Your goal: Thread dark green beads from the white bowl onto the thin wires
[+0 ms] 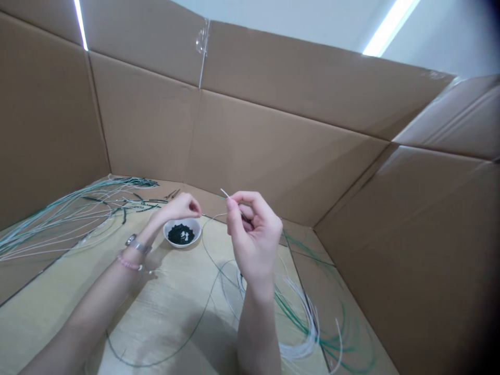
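- Cardboard walls (289, 135) are surrounding a pale wooden desk (164, 307), with light strips (390, 28) shining overhead.
- Right hand (253, 229) is being held up near the middle, its grip pinching a thin white strand (225, 193) between thumb and forefinger, so the tip is poking out above the fingers.
- Left hand (182, 207) is hovering just over the far edge of a small white bowl (197, 229), thumb and fingertips pressing together; can't tell if that grip is holding anything, it's too tiny.
- Dark little pieces (175, 234) are sitting in the bowl, with some white bits (185, 236) lying on top.
- Green and white strands (70, 203) are fanning out along the left side, and a loose coil (310, 333) is lying beside the right forearm.
- Left wrist is wearing a watch (140, 246) and a pink bracelet (128, 264).
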`<state>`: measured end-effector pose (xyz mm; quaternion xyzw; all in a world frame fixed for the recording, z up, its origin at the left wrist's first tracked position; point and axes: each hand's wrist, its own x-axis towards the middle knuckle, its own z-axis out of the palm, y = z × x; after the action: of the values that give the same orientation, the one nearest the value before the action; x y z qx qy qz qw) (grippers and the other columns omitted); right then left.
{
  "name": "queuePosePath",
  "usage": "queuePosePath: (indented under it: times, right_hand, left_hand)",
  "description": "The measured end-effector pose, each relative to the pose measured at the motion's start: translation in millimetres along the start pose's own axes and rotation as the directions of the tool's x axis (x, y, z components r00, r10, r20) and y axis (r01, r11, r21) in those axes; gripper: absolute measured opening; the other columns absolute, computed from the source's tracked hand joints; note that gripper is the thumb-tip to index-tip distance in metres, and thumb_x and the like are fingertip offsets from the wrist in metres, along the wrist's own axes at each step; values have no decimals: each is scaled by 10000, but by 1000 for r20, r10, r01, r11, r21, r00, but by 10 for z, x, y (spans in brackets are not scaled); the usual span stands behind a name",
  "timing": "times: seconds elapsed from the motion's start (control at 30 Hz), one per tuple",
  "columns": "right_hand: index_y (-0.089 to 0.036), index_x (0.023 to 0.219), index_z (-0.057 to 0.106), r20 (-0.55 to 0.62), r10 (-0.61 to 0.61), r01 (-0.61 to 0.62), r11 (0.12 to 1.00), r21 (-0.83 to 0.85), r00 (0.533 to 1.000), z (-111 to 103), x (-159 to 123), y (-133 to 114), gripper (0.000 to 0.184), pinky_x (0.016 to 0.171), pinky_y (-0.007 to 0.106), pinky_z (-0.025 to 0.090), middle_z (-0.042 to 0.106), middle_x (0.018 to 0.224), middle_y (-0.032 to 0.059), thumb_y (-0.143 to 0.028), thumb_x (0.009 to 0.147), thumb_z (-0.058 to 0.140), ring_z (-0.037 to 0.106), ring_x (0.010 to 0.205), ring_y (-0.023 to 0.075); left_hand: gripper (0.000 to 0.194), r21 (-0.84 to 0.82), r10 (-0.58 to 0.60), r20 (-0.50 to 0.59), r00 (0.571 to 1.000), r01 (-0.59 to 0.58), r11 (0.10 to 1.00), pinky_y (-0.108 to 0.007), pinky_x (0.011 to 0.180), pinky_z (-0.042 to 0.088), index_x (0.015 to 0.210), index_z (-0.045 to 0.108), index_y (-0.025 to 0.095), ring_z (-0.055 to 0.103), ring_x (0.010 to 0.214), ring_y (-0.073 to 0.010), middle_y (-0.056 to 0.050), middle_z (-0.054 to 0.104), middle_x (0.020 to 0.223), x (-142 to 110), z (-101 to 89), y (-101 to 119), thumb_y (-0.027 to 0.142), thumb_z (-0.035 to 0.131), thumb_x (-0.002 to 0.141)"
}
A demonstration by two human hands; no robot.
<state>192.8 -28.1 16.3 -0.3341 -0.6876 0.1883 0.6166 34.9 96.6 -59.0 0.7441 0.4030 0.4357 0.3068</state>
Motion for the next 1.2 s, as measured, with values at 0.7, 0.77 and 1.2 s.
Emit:
queuePosePath:
  times: [0.7,0.77,1.2]
  right_hand:
    - [-164,947,589,-213,-530,445,827,-344,821,137,-195,-164,249,730,237,609,719,1003,54,1,763,610,704,875,140]
    - [-157,940,593,-198,-544,455,814,-361,816,138,-188,-162,246,743,232,607,721,1002,63,5,757,614,705,875,140]
    - [-186,939,597,-194,-561,458,795,-398,805,145,-158,-170,240,688,262,617,731,978,53,-25,761,617,711,825,146]
  left_hand:
    - [88,-981,21,177,984,174,82,-80,585,540,700,725,152,656,566,-57,13,712,635,-631,116,1221,183,795,657]
    - [100,-982,10,170,985,168,82,-75,579,537,698,722,151,646,544,-48,19,711,628,-649,113,1246,184,802,649]
    - [154,-980,-60,140,988,147,133,-59,551,520,660,721,194,626,529,-35,37,694,608,-668,136,1288,237,848,583]
